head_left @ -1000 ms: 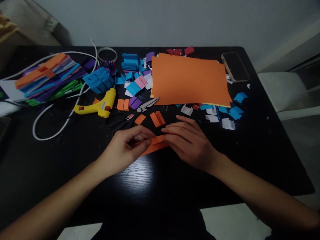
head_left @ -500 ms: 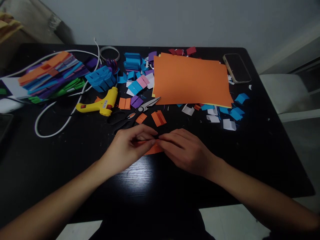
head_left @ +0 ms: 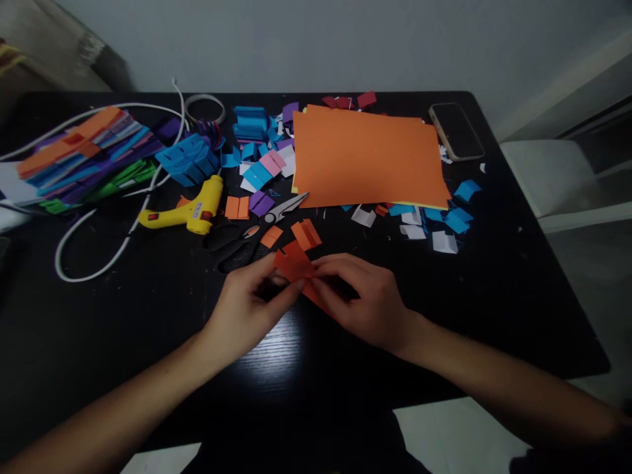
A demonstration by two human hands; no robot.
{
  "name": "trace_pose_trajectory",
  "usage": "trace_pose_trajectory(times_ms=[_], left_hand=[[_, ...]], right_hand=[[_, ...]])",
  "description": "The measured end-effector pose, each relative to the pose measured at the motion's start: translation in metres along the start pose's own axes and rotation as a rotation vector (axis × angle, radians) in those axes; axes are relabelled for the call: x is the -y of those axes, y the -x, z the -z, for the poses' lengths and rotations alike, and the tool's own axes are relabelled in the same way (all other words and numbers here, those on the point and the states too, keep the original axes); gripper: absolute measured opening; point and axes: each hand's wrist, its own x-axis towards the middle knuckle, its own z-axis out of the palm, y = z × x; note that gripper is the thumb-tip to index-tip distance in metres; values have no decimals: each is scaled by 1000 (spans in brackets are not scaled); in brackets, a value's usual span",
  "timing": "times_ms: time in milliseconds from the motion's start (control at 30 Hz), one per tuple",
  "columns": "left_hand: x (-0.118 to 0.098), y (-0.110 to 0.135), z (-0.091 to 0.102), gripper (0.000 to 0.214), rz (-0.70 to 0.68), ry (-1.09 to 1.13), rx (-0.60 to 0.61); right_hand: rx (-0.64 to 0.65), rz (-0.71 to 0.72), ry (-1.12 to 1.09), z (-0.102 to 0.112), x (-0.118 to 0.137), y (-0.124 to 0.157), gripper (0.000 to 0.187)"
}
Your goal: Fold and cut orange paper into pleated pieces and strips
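An orange paper strip (head_left: 295, 262) with a notch at its upper end is held between both hands, tilted from upper left to lower right. My left hand (head_left: 257, 296) pinches it at its middle, thumb in front. From the other side, my right hand (head_left: 360, 296) grips the same strip with thumb and fingers; part of the lower end is hidden by that hand. Just beyond the hands lie a folded orange paper piece (head_left: 306, 234), a smaller orange piece (head_left: 271, 236) and black-handled scissors (head_left: 269, 220) with their blades pointing up right.
Orange paper sheets (head_left: 370, 158) lie at the back over coloured scraps. A yellow glue gun (head_left: 192, 209), a white cable (head_left: 123, 240), blue folded paper (head_left: 188, 160) and a stack of coloured paper strips (head_left: 89, 155) fill the left. A phone (head_left: 457, 131) lies back right.
The orange strip has turned from lying nearly level to slanting, and its notched end now shows above my fingers. The view has shifted slightly, moving the table items left.
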Motion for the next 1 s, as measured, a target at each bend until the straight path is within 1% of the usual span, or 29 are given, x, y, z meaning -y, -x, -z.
trace_pose_trajectory(times_ms=[67, 167, 267, 367, 433, 533, 567, 633, 700, 800, 933, 1000], left_hand=[[2, 1, 2, 6, -37, -109, -5], [1, 1, 4, 8, -95, -220, 10], [0, 1, 4, 8, -154, -286, 21], [0, 2, 3, 8, -200, -336, 5], [0, 3, 2, 19, -192, -356, -20], [3, 7, 0, 50, -191, -287, -114], [4, 8, -1, 56, -204, -257, -138], [6, 9, -2, 51, -245, -226, -143], [8, 9, -1, 41, -274, -238, -140], [5, 7, 2, 35, -304, -278, -135], [-5, 2, 9, 19, -378, -451, 26], [-9, 0, 11, 16, -394, -463, 60]], right_hand=[[-3, -11, -17, 0, 0, 0, 8], [-8, -20, -29, 0, 1, 0, 8], [-18, -12, -31, 0, 2, 0, 7], [-24, -6, -42, -1, 3, -1, 8], [-20, -20, -61, -1, 4, -1, 9], [-8, -77, -99, 0, 6, -2, 7], [-2, -104, -113, 1, 7, -2, 6], [17, -160, -149, 2, 9, -3, 4], [37, -217, -187, 3, 9, -4, 3], [60, -288, -227, 4, 9, -5, 1], [83, -346, -288, 5, 10, -5, 1], [99, -372, -349, 6, 10, -6, 3]])
